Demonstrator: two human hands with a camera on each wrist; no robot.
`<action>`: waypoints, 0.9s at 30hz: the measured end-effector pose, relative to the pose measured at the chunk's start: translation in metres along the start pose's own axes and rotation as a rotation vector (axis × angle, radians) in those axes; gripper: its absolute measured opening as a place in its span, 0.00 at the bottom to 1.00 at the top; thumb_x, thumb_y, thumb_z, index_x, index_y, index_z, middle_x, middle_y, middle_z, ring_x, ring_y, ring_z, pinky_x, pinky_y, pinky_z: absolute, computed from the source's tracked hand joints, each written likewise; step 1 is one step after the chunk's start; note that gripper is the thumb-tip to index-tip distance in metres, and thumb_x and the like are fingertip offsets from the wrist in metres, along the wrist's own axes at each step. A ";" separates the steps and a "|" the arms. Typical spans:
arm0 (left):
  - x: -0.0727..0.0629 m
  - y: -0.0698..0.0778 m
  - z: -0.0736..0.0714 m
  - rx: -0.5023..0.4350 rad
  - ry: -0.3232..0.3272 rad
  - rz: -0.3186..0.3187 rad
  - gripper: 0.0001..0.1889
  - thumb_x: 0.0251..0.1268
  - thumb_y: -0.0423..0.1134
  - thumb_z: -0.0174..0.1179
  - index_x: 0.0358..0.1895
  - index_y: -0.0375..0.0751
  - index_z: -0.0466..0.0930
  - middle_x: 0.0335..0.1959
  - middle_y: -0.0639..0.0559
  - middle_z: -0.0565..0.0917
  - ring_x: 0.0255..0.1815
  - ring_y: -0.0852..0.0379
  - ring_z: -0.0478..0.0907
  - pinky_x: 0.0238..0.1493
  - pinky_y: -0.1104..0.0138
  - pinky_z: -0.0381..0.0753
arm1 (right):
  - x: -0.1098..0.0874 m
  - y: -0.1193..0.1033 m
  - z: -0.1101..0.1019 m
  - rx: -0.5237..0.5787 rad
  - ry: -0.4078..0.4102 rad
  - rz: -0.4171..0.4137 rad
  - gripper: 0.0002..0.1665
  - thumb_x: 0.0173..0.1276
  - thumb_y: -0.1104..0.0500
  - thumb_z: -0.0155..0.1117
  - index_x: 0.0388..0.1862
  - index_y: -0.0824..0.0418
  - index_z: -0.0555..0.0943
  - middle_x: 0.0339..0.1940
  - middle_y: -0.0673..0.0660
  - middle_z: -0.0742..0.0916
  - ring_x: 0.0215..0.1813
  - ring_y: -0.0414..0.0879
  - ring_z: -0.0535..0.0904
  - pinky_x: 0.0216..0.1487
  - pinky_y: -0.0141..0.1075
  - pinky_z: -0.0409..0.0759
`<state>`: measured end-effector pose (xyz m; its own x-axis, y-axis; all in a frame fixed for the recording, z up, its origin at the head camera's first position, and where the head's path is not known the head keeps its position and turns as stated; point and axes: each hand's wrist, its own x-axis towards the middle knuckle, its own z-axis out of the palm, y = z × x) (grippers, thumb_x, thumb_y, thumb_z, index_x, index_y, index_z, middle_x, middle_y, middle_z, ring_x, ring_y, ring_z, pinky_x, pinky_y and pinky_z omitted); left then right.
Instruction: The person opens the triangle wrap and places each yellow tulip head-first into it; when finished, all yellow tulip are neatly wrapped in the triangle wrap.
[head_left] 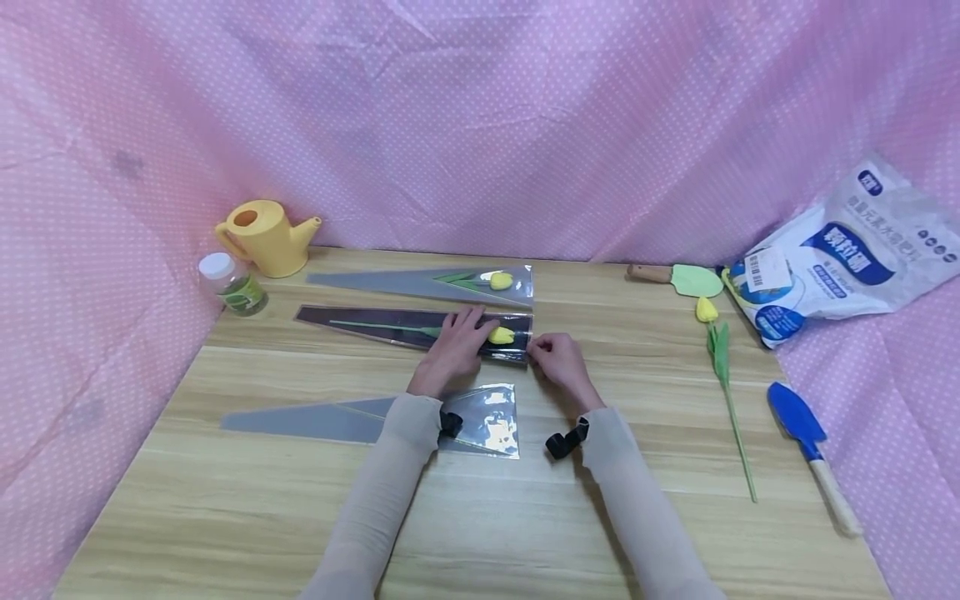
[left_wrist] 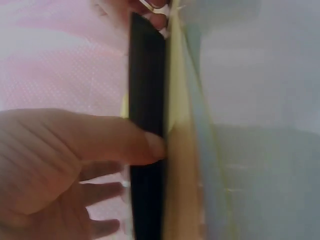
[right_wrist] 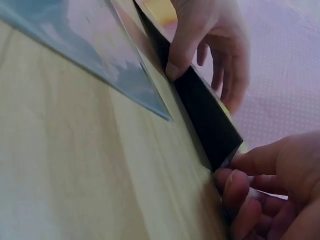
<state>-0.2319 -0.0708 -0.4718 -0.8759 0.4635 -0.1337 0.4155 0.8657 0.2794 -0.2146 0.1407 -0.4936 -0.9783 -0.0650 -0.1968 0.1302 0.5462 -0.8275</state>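
Right grip [head_left: 558,360] pinches the wide end of the dark sleeve [head_left: 397,317] while left grip [head_left: 455,343] holds its sides (yellow tulip [head_left: 501,335] lying lengthwise); it tapers leftward along the table [head_left: 487,517].

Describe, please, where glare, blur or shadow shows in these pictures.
Head view: white glare on the nearest clear wrapper; left wrist view: hazy and soft, the dark wrapper lacking crisp edges; right wrist view: pale reflections on the clear wrapper, a soft shadow on the table beside the right hand.
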 end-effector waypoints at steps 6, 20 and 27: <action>-0.005 0.001 -0.003 -0.097 -0.117 -0.041 0.45 0.67 0.53 0.63 0.82 0.54 0.47 0.84 0.42 0.44 0.85 0.40 0.41 0.80 0.39 0.41 | 0.005 -0.002 -0.001 -0.011 0.001 0.025 0.11 0.73 0.58 0.60 0.40 0.64 0.86 0.24 0.54 0.85 0.22 0.40 0.77 0.28 0.30 0.77; -0.009 0.001 -0.011 -0.138 -0.114 -0.074 0.47 0.69 0.62 0.56 0.82 0.55 0.40 0.84 0.42 0.41 0.85 0.42 0.36 0.81 0.40 0.36 | 0.005 -0.005 -0.002 0.049 -0.013 -0.011 0.13 0.72 0.58 0.60 0.44 0.67 0.85 0.29 0.58 0.87 0.24 0.40 0.78 0.29 0.31 0.79; -0.018 0.004 -0.021 -0.179 -0.015 -0.029 0.46 0.68 0.61 0.58 0.82 0.51 0.44 0.84 0.42 0.42 0.85 0.42 0.37 0.81 0.41 0.37 | -0.010 0.003 -0.011 0.131 -0.038 0.012 0.19 0.76 0.53 0.56 0.53 0.67 0.81 0.35 0.58 0.86 0.32 0.43 0.79 0.33 0.31 0.80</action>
<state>-0.2197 -0.0801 -0.4482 -0.8829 0.4423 -0.1577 0.3383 0.8321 0.4394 -0.2058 0.1522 -0.4887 -0.9700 -0.0918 -0.2251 0.1647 0.4332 -0.8861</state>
